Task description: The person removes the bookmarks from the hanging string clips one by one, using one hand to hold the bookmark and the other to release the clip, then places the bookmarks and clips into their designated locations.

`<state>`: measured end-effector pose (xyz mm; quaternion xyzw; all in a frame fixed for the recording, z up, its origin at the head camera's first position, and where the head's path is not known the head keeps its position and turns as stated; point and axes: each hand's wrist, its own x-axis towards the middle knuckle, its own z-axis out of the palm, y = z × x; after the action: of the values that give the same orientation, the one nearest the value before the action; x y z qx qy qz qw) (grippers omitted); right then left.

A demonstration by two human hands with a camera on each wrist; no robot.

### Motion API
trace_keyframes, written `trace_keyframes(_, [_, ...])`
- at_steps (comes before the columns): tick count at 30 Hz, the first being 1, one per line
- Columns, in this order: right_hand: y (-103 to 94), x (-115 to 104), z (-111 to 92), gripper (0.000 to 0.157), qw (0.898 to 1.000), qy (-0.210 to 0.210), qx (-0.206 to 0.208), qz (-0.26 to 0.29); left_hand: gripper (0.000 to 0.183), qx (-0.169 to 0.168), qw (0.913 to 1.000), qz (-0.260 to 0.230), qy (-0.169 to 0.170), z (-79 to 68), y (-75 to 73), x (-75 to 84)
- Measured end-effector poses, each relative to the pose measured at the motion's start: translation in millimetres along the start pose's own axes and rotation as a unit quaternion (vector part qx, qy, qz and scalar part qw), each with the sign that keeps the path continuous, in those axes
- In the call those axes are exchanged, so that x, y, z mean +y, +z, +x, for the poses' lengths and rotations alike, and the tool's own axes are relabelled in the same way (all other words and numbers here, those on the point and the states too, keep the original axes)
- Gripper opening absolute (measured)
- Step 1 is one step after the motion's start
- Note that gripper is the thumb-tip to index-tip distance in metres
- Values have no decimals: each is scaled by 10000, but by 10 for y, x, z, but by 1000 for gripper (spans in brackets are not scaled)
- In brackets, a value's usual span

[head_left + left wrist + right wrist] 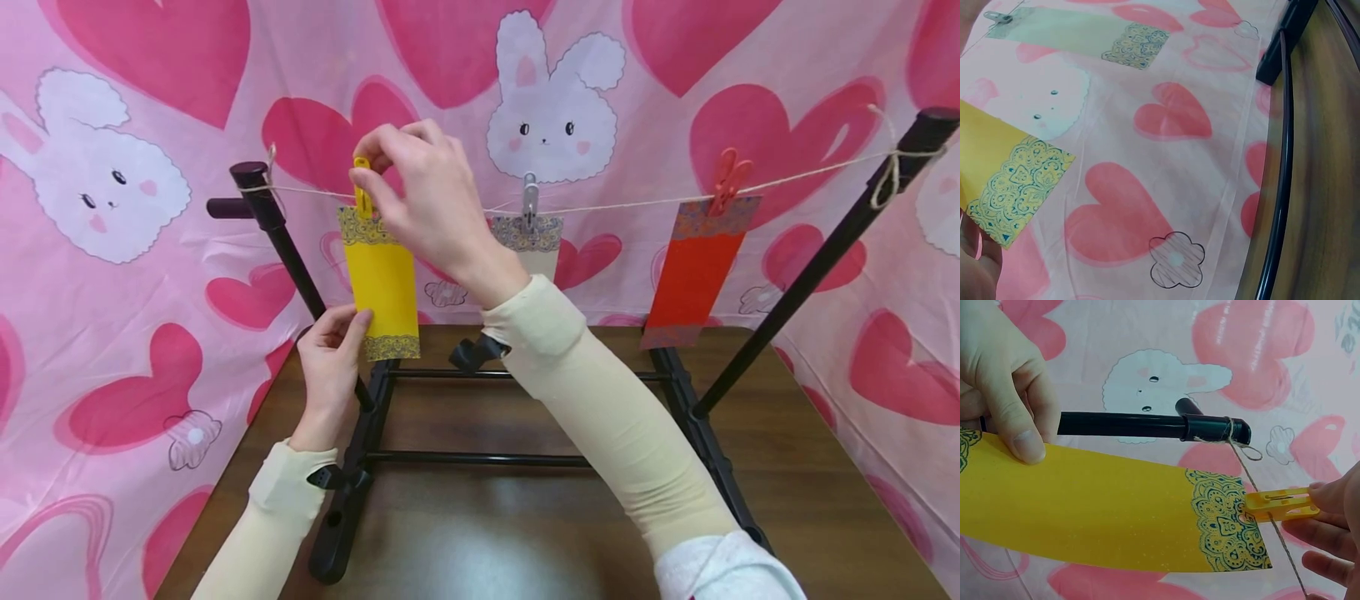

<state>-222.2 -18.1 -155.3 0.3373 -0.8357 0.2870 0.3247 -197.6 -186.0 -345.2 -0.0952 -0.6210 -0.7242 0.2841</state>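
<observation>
R hand (435,196) pinches peg (363,196) atop yellow card (386,287); L hand (330,358) pinches its L edge. Rec.: square card to string (633,203) pre-release.

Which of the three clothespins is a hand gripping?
The yellow clothespin, atop the yellow card: the right hand pinches it. No hand touches the grey clothespin or red clothespin.

Right wrist view: here's pale lettering (1259,337) running up a pink heart (1241,359) on the backdrop cloth (1091,328), too faint to read | top right corner: grey characters (1350,326), illegible | head, left wrist views: no readable text
</observation>
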Motion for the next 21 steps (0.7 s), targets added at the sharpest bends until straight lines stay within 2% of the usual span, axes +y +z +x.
trace_keyframes(3, [7,15,-5,21,9998,-96,156,47,20,22,10000,-8,10,20,-27,-79])
trace_keyframes(9, [7,42,-21,20,9987,-157,433,195,18,-24,10000,27,-46,-9,5,44])
trace_keyframes(12, [9,51,-28,20,9978,-264,580,177,18,-10,10000,10,-27,-11,5,55])
trace_keyframes(21, [25,100,-47,21,9939,-540,922,282,19,122,9999,98,60,6,-36,-96])
